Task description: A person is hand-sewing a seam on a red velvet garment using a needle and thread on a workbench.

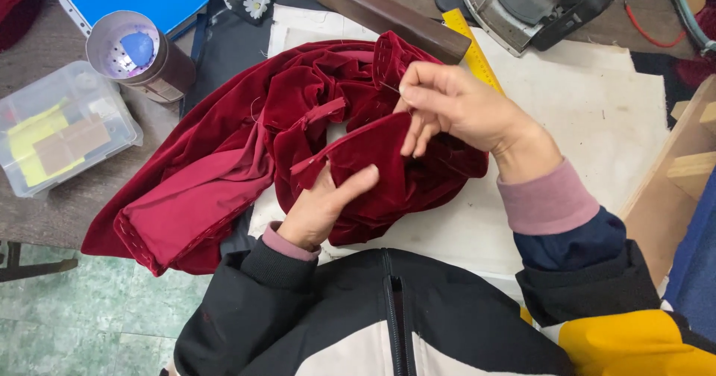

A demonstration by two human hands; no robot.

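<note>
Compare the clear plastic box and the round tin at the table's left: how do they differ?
The clear plastic box is rectangular and see-through, showing yellow and tan pieces; the round tin is cylindrical, opaque and brown-sided. The box lies flat, while the tin is tipped, its open mouth facing up. Both sit left of the red velvet garment.

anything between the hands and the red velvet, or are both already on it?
Nothing visible in the way. The left hand grips a fold of the red velvet garment, thumb on top. The right hand pinches its upper edge at the fingertips; it may hold a needle, too small to tell.
</note>
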